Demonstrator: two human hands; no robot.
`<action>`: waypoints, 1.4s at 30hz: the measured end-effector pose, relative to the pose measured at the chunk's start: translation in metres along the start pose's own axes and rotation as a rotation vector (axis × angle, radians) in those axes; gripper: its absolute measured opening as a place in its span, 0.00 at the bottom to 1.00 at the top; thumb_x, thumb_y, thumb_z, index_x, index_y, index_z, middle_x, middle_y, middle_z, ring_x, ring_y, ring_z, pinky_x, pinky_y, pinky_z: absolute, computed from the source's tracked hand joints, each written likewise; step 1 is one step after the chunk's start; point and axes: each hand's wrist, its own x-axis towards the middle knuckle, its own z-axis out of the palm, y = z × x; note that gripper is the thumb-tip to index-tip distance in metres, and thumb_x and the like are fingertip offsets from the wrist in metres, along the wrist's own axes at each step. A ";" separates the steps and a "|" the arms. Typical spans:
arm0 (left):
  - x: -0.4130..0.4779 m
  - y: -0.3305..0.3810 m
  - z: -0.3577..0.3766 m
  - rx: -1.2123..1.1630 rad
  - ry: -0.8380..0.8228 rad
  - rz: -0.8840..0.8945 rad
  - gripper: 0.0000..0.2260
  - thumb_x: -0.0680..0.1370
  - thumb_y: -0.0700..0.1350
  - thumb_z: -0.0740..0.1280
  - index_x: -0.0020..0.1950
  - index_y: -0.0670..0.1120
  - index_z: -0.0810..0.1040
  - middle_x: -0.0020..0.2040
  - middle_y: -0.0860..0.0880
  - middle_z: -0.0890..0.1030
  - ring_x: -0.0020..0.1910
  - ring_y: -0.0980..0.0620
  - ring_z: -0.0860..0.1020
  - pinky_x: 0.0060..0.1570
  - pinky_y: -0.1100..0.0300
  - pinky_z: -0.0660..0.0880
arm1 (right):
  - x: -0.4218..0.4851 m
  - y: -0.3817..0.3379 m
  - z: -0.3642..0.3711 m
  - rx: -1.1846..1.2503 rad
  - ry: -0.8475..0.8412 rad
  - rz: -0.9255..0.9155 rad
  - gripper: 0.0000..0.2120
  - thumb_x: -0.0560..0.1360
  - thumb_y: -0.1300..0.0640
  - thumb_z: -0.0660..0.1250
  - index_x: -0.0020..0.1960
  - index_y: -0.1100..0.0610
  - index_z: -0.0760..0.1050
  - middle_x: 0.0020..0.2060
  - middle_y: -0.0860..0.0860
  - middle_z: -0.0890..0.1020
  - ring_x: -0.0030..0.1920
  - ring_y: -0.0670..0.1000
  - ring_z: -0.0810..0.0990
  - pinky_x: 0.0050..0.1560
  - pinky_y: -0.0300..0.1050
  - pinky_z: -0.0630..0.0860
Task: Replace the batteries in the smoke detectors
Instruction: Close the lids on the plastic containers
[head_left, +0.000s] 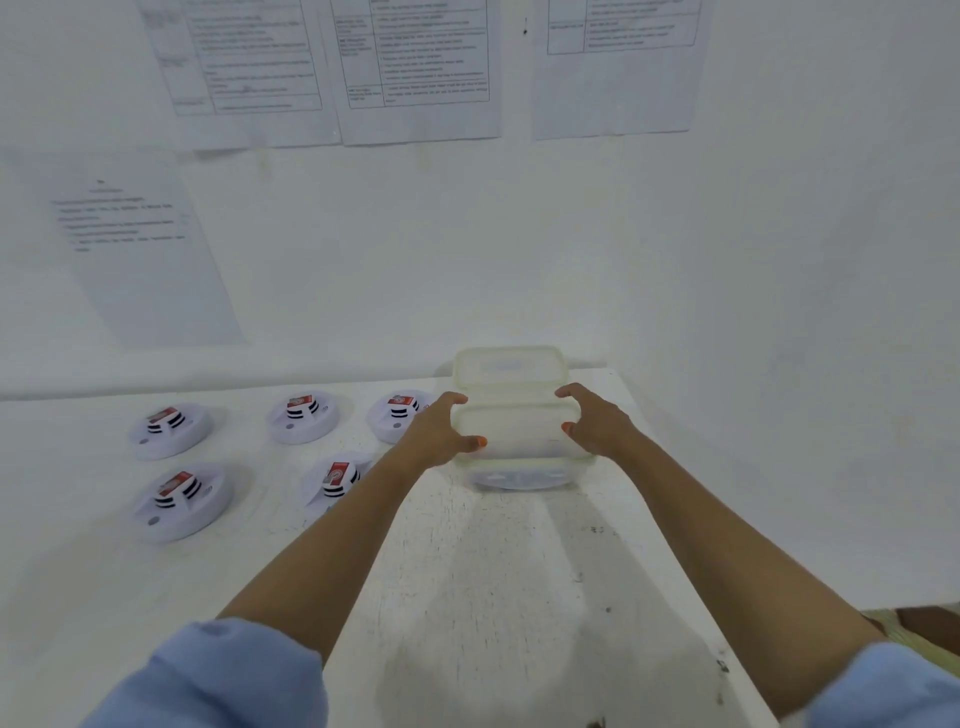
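Note:
Several white round smoke detectors lie face down on the white table (493, 571), each with a red and black battery showing on its back; one detector (179, 501) is at the front left, another detector (332, 480) is beside my left forearm. A translucent plastic box with a lid (519, 441) stands at the back right, and a second translucent box (509, 366) stands behind it. My left hand (436, 431) grips the near box's left side. My right hand (592, 421) grips its right side. What the box holds is blurred.
The table's right edge runs close past my right forearm, with floor (914, 629) beyond it. A white wall rises right behind the table, with several printed sheets (415, 67) taped to it. Bare tabletop lies between my forearms.

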 end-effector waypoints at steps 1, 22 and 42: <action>0.000 0.003 -0.002 0.042 -0.021 0.005 0.29 0.73 0.46 0.71 0.70 0.46 0.63 0.61 0.44 0.73 0.50 0.49 0.72 0.39 0.64 0.70 | 0.002 -0.002 -0.002 -0.027 -0.034 -0.001 0.24 0.78 0.62 0.57 0.72 0.50 0.58 0.60 0.57 0.75 0.48 0.55 0.75 0.48 0.43 0.68; -0.001 0.013 0.008 0.388 -0.147 0.382 0.38 0.64 0.55 0.77 0.70 0.51 0.64 0.66 0.50 0.68 0.64 0.51 0.66 0.63 0.59 0.63 | 0.044 -0.020 0.031 -0.154 -0.053 -0.313 0.18 0.81 0.52 0.53 0.71 0.49 0.64 0.64 0.56 0.72 0.66 0.57 0.69 0.66 0.51 0.65; -0.004 0.015 0.015 0.459 -0.005 0.407 0.41 0.61 0.55 0.78 0.68 0.47 0.63 0.61 0.49 0.73 0.57 0.51 0.71 0.51 0.62 0.67 | 0.048 -0.018 0.039 -0.237 0.003 -0.368 0.16 0.80 0.55 0.49 0.67 0.49 0.64 0.55 0.56 0.77 0.56 0.57 0.73 0.58 0.49 0.63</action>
